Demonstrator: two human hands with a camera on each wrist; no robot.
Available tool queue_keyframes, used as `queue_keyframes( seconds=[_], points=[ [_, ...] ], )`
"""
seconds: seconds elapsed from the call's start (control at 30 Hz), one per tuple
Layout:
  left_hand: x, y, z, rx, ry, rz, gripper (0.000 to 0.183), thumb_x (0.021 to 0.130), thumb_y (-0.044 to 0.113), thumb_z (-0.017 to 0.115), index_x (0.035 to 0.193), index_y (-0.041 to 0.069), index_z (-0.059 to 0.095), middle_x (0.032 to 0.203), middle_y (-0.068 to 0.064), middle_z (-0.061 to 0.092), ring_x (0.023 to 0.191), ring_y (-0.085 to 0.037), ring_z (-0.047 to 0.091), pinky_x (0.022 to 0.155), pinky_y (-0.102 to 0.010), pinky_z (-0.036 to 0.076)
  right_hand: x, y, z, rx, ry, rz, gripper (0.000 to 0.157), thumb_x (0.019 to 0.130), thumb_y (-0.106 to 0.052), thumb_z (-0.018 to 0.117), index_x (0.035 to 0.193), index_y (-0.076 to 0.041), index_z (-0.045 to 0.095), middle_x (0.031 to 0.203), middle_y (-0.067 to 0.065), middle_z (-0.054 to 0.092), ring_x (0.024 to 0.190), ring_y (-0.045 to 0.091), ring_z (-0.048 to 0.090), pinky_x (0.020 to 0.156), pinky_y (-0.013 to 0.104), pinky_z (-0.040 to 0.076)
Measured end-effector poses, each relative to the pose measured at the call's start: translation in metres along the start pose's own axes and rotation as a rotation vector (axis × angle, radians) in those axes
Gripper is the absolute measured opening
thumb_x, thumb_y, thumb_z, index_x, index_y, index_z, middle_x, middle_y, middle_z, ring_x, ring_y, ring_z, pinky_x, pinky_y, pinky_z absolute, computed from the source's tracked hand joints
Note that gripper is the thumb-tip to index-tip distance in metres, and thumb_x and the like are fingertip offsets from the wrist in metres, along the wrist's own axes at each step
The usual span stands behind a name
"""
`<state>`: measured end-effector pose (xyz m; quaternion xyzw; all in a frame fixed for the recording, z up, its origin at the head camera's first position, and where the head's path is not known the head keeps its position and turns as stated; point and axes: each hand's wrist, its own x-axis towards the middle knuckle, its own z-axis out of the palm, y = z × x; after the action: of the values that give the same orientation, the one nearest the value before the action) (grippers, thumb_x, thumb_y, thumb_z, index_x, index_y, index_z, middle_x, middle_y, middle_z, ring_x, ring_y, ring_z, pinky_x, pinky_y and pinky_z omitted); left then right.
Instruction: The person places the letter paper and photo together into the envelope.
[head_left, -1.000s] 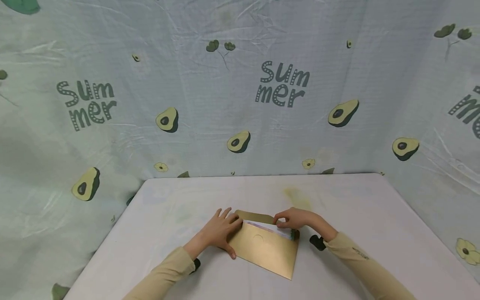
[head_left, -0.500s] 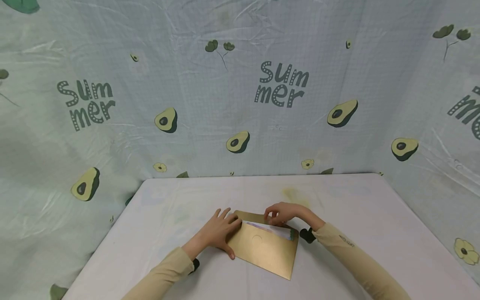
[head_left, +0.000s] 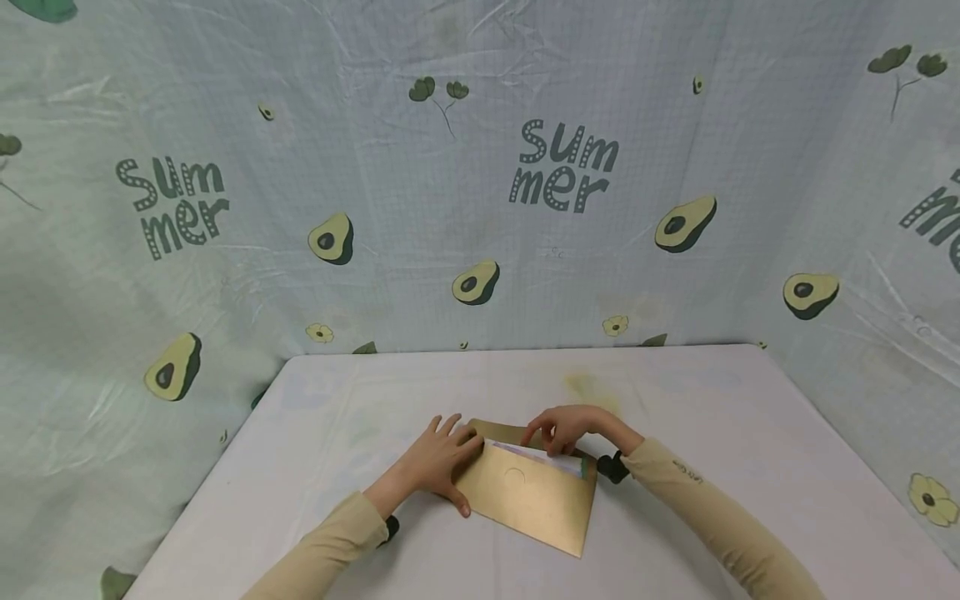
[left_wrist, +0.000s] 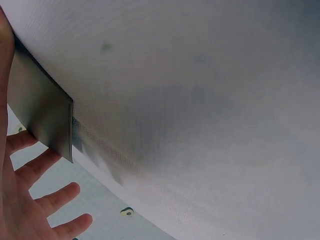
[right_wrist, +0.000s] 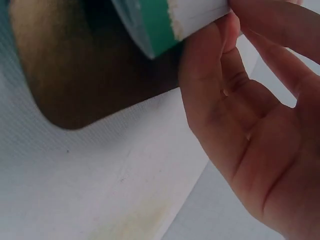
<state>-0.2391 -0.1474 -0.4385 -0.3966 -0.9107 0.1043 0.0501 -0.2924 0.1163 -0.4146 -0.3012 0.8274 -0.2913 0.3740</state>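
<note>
A gold envelope (head_left: 525,504) lies at the middle of the table, its flap (head_left: 497,431) opened away from the person. White printed paper (head_left: 573,463) with a purple tint and a green end sticks out of its mouth. At the envelope's left end, my left hand (head_left: 442,458) holds it between thumb and fingers; the left wrist view shows the other fingers (left_wrist: 60,197) spread. My right hand (head_left: 570,427) reaches over the flap and pinches the paper's upper edge. Close up in the right wrist view, thumb and fingers meet at the white paper (right_wrist: 197,15) beside its green strip (right_wrist: 155,25).
The white table (head_left: 360,400) has a yellowish stain near its back right. A cloth backdrop (head_left: 390,167) with avocado and "summer" prints stands behind and at both sides. Dark wrist cameras (head_left: 613,467) sit under both forearms.
My right hand has moved left along the envelope's mouth from the paper's right part towards its middle. The left hand and envelope have stayed in place.
</note>
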Motion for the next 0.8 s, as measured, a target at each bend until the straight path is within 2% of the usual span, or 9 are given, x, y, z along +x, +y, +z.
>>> queue_keyframes(
  seconds=[0.13, 0.3, 0.43, 0.5, 0.63, 0.7, 0.8],
  points=[
    [-0.002, 0.001, 0.0, 0.005, -0.003, -0.002, 0.108, 0.048, 0.081, 0.057, 0.133, 0.016, 0.039, 0.129, -0.005, 0.044, 0.125, -0.035, 0.037, 0.095, -0.053, 0.035, 0.0, 0.0, 0.004, 0.024, -0.019, 0.004, 0.042, 0.08, 0.009, 0.051, 0.118, -0.008, 0.057, 0.076, 0.004, 0.056, 0.052, 0.009, 0.04, 0.048, 0.021, 0.034],
    [-0.002, 0.002, -0.001, 0.012, 0.007, -0.009, 0.108, 0.048, 0.081, 0.057, 0.133, 0.017, 0.039, 0.128, -0.005, 0.045, 0.124, -0.034, 0.037, 0.095, -0.053, 0.034, 0.001, 0.001, 0.008, 0.02, -0.003, 0.009, 0.039, 0.082, 0.007, 0.048, 0.117, -0.008, 0.057, 0.08, 0.007, 0.059, 0.058, 0.008, 0.046, 0.05, 0.02, 0.039],
    [-0.002, 0.002, -0.002, 0.016, 0.008, -0.009, 0.108, 0.048, 0.081, 0.057, 0.132, 0.017, 0.04, 0.128, -0.005, 0.045, 0.124, -0.034, 0.037, 0.095, -0.053, 0.034, 0.002, 0.003, 0.008, 0.028, -0.01, 0.006, 0.032, 0.086, -0.003, 0.05, 0.116, -0.011, 0.058, 0.087, 0.005, 0.062, 0.066, 0.009, 0.053, 0.056, 0.023, 0.047],
    [-0.002, 0.002, -0.002, 0.023, 0.011, -0.007, 0.108, 0.048, 0.081, 0.057, 0.132, 0.017, 0.04, 0.128, -0.004, 0.045, 0.124, -0.034, 0.038, 0.095, -0.053, 0.035, 0.003, 0.006, 0.007, 0.019, -0.022, -0.032, 0.028, 0.088, -0.013, 0.052, 0.115, -0.014, 0.059, 0.089, 0.001, 0.062, 0.068, 0.008, 0.056, 0.057, 0.024, 0.05],
    [-0.002, 0.001, -0.003, 0.037, 0.027, -0.002, 0.107, 0.047, 0.082, 0.057, 0.13, 0.017, 0.041, 0.126, -0.004, 0.046, 0.123, -0.034, 0.038, 0.094, -0.053, 0.035, 0.003, 0.004, 0.01, 0.014, 0.011, -0.023, 0.027, 0.087, -0.022, 0.056, 0.113, -0.015, 0.062, 0.091, -0.001, 0.063, 0.069, 0.009, 0.059, 0.058, 0.028, 0.052],
    [-0.001, 0.002, -0.003, 0.041, 0.035, 0.001, 0.106, 0.046, 0.082, 0.057, 0.129, 0.017, 0.042, 0.126, -0.005, 0.047, 0.123, -0.034, 0.039, 0.094, -0.054, 0.036, 0.002, -0.001, 0.013, 0.017, 0.048, 0.01, 0.027, 0.086, -0.018, 0.058, 0.111, -0.011, 0.063, 0.09, 0.002, 0.063, 0.069, 0.011, 0.059, 0.057, 0.028, 0.052],
    [-0.001, 0.002, -0.004, 0.048, 0.045, 0.004, 0.105, 0.046, 0.083, 0.056, 0.127, 0.017, 0.043, 0.125, -0.005, 0.048, 0.122, -0.035, 0.039, 0.093, -0.054, 0.036, 0.001, -0.005, 0.018, -0.017, 0.085, 0.004, 0.028, 0.085, -0.013, 0.058, 0.112, -0.008, 0.063, 0.089, 0.004, 0.065, 0.067, 0.011, 0.057, 0.052, 0.025, 0.049]
  ],
)
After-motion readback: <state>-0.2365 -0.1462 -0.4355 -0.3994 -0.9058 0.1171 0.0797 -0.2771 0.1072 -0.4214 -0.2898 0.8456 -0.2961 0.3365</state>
